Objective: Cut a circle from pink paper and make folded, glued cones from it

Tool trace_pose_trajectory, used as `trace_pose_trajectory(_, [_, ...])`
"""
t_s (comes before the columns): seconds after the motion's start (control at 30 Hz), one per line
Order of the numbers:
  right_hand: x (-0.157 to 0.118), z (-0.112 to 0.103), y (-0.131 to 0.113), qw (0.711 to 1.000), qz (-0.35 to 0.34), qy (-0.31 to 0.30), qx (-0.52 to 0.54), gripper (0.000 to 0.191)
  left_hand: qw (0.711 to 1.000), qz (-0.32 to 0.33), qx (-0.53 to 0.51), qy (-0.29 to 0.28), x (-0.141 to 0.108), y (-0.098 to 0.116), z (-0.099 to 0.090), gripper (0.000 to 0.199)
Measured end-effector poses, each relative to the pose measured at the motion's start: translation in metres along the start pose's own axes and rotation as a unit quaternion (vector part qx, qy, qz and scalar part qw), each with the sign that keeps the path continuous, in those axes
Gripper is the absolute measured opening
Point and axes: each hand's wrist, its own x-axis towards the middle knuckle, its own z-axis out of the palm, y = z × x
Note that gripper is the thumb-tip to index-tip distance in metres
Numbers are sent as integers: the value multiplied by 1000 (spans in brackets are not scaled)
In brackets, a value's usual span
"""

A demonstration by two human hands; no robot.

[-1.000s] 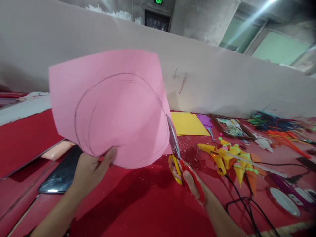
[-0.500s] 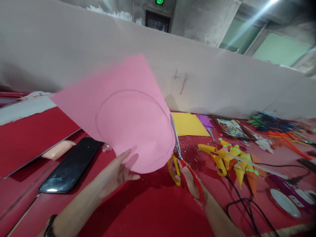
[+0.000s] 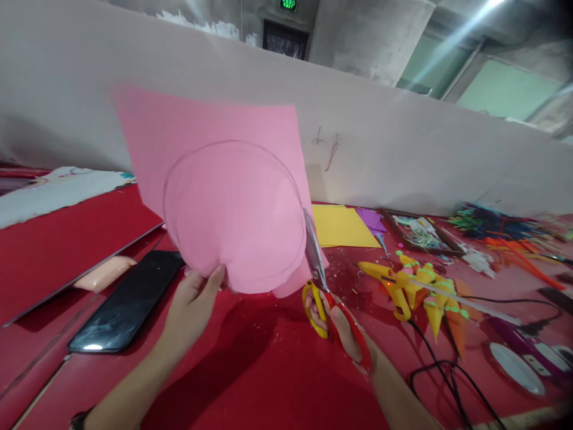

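Note:
A sheet of pink paper (image 3: 233, 209) with a circle drawn in pencil stands raised above the red table. My left hand (image 3: 194, 301) pinches its lower edge, thumb on the near face. In my right hand (image 3: 333, 322) is a pair of scissors (image 3: 319, 263) with one red and one yellow handle. The scissors' blades point up at the sheet's right side, close to the pencil line. Along the bottom, the paper's edge is cut in a curve, and a strip hangs behind it near the blades.
A black phone (image 3: 128, 301) and a peach-coloured block (image 3: 105, 273) lie at left by a red board (image 3: 67, 251). To the right are a yellow glue gun (image 3: 389, 283) with black cables, small yellow cones (image 3: 434, 307), yellow paper (image 3: 344, 227) and a tray of scraps (image 3: 421, 232).
The pink sheet has turned clockwise, its top corners shifting right. My left hand has gone from loose fingers beside the sheet to a pinch on its lower edge. The scissors stay nearly in place.

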Motion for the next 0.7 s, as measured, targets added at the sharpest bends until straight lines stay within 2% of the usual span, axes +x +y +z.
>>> trace_pose_trajectory(0.17, [-2,-1,-1,1000,8,-21,5,43,997,21,61,41,-3,5,-6,34])
trace_pose_trajectory(0.33, [-2,-1,2,1000,6,-15,23,46,990,51,121,47,-4,9,-10,43])
trace_pose_trajectory(0.7, [-4,-3,8,1000,-12,4,19,49,978,128,161,32,-8,9,-8,46])
